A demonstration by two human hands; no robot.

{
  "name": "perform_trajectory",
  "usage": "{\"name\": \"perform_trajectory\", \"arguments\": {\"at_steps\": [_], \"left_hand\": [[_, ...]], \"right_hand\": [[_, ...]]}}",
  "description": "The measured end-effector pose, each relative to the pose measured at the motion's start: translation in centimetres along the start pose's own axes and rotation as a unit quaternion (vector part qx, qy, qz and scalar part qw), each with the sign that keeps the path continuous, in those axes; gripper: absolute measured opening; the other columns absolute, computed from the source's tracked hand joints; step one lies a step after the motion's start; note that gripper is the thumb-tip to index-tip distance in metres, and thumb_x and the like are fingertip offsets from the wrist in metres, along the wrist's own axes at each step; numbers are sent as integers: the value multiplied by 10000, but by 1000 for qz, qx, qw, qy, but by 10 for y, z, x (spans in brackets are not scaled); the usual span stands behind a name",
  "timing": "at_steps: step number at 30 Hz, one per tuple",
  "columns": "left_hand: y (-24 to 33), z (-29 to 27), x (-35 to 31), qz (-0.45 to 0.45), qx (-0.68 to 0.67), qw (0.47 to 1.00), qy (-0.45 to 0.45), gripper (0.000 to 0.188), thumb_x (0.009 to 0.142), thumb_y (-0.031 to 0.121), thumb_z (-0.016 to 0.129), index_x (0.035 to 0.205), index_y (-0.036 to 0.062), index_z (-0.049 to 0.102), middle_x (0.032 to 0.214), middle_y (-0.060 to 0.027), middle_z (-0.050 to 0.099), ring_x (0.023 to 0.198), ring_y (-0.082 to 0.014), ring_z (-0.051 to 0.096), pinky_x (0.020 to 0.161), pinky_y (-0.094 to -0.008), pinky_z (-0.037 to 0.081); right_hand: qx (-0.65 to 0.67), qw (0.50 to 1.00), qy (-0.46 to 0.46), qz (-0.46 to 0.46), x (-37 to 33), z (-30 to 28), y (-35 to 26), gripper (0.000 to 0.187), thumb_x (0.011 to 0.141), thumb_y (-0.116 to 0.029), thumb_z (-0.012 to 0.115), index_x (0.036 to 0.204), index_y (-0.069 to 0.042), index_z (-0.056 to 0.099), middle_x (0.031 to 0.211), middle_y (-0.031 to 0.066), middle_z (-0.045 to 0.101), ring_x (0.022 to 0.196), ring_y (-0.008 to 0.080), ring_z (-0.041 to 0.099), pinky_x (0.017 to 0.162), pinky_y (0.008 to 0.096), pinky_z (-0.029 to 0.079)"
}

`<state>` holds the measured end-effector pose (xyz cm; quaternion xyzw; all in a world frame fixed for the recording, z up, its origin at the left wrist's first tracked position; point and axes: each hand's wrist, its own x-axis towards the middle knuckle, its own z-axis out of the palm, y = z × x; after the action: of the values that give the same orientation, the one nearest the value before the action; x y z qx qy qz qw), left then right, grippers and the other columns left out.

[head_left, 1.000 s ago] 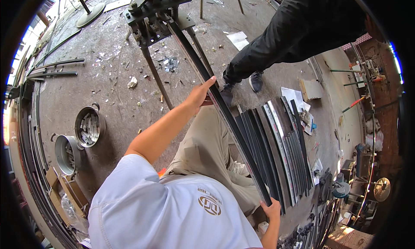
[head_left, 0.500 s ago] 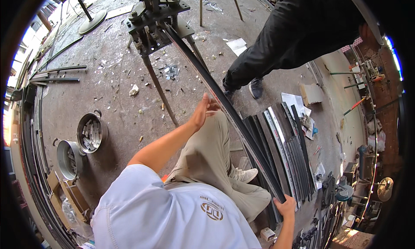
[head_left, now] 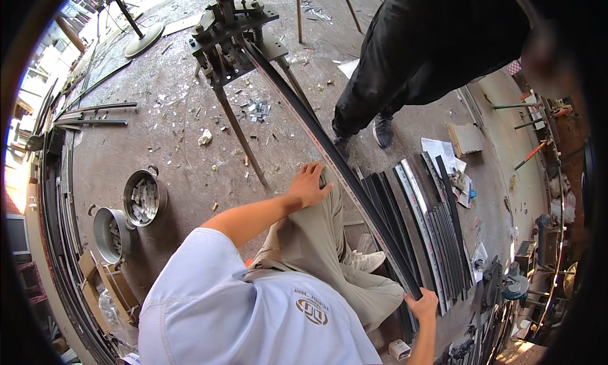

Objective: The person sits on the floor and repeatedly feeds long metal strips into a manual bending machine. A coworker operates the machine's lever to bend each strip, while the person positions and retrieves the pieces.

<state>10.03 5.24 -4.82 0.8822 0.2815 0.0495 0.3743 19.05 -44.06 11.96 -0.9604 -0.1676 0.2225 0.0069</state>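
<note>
A long black metal profile (head_left: 345, 174) slants across the view, its far end in the punch press (head_left: 231, 45) on metal legs. My right hand (head_left: 423, 304) is wrapped round its near end. Resting on my knee beside the profile, my left hand (head_left: 310, 185) holds nothing, fingers stretched and thumb apart. Under and to the right of the held piece, a row of black and silver profiles (head_left: 415, 200) lies on the floor.
Two metal pots (head_left: 163, 197) with small cut pieces stand at the left. Another person in dark trousers (head_left: 405, 61) is close by at the far right. Metal scraps (head_left: 258, 110) litter the floor near the press legs. A small white box (head_left: 399, 349) sits near my right forearm.
My left hand has come down from beside the profile onto my knee. My right hand keeps its grip on the near end. The view has shifted slightly.
</note>
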Motion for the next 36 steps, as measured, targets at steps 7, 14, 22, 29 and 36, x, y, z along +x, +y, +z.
{"name": "perform_trajectory", "arguments": {"at_steps": [7, 14, 22, 29, 36], "left_hand": [[5, 5, 6, -5, 34, 999, -3, 739, 952, 466, 632, 1507, 22, 431, 1573, -188, 421, 1469, -402, 367, 1223, -479, 339], [2, 12, 11, -3, 58, 998, 6, 728, 937, 457, 642, 1497, 36, 445, 1544, -195, 442, 1449, -407, 383, 1201, -505, 359], [2, 13, 10, -6, 61, 998, 11, 711, 929, 453, 649, 1463, 17, 477, 1540, -200, 444, 1440, -415, 385, 1196, -508, 366], [2, 12, 14, -3, 49, 999, 9, 707, 920, 442, 655, 1455, 11, 489, 1528, -205, 455, 1429, -426, 395, 1193, -510, 364], [-3, 16, 13, 6, 44, 999, 30, 709, 925, 448, 644, 1459, 13, 475, 1521, -195, 456, 1424, -421, 401, 1186, -507, 377]], "right_hand": [[-6, 995, 83, -61, -2, 9, 0, 458, 713, -442, 851, 805, -14, 715, 813, 257, 700, 842, 479, 672, 787, 550, 530], [10, 995, 61, -74, 17, 20, 6, 479, 711, -452, 844, 785, 0, 704, 830, 272, 701, 848, 493, 663, 788, 556, 525], [0, 996, 31, -79, 34, 25, -24, 534, 716, -486, 837, 844, 19, 717, 872, 280, 704, 883, 484, 661, 816, 552, 521], [-14, 979, 131, -156, 41, 50, -17, 411, 727, -402, 828, 762, -15, 695, 759, 249, 707, 756, 473, 683, 744, 551, 545], [-6, 980, 121, -156, 34, 23, -33, 390, 755, -411, 816, 726, -42, 696, 724, 234, 701, 744, 470, 692, 724, 538, 559]]}}
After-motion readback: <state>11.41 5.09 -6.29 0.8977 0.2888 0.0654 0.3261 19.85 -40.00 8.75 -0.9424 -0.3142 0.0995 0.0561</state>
